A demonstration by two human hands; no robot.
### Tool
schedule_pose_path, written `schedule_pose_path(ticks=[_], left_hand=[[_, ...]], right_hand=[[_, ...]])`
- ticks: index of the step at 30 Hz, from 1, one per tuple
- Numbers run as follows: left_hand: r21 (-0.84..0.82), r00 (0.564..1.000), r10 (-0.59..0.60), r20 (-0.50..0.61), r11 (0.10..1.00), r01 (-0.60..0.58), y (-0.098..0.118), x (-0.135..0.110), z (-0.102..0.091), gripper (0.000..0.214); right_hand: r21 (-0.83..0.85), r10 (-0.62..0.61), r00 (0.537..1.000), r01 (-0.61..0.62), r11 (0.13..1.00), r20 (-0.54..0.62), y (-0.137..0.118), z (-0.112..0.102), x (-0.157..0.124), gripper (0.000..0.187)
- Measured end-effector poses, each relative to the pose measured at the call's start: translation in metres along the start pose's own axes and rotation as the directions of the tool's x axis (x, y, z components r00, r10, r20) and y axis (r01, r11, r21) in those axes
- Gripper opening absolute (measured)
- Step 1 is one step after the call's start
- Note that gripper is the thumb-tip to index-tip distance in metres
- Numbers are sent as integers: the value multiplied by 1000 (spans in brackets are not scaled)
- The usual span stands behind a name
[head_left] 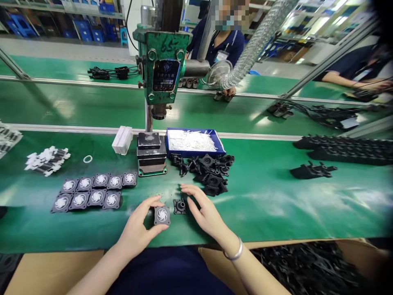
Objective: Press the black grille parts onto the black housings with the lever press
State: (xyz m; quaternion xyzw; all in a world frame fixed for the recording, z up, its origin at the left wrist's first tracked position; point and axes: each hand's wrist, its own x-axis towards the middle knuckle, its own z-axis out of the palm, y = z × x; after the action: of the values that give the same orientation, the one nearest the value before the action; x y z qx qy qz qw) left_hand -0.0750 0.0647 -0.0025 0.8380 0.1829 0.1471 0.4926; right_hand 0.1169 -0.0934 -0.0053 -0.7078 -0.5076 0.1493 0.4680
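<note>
Between thumb and fingers, my left hand [141, 227] grips a square black housing with a white swirl-bladed impeller [162, 215] in it. Just right of that lies a black plastic cover with a round spout [180, 206] on the green mat. My right hand [204, 211] is beside the cover, thumb and fingers apart, holding nothing. Two rows of similar black housings with white impellers [97, 197] lie to the left. Behind my right hand is a loose pile of black plastic covers [211, 174].
A green bench press [166, 65] stands over a metal block [151, 153]. Beside it are a blue tray [196, 154] of small white rods and a white block [122, 140]. White parts [47, 159] lie left, black part rows [350, 150] right. A co-worker [215, 45] sits opposite.
</note>
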Motion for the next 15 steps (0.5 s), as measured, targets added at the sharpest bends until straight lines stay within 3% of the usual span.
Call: schedule_pose_path(ticks=[3, 9, 12, 15], left_hand=[[-76, 1000, -23, -8, 997, 22, -3, -1, 4, 59], [-125, 1000, -21, 2, 992, 21, -5, -2, 6, 62], [-141, 1000, -20, 0, 990, 20, -3, -2, 6, 62], [-153, 1000, -14, -8, 988, 12, -3, -2, 7, 59]], right_hand=[[-61, 5, 1000, -4, 998, 2, -2, 2, -7, 28], [-44, -1, 1000, 1, 999, 0, 4, 10, -2, 11], [3, 2, 1000, -2, 1000, -19, -13, 4, 8, 9], [70, -111, 993, 109, 992, 26, -41, 2, 16, 12]])
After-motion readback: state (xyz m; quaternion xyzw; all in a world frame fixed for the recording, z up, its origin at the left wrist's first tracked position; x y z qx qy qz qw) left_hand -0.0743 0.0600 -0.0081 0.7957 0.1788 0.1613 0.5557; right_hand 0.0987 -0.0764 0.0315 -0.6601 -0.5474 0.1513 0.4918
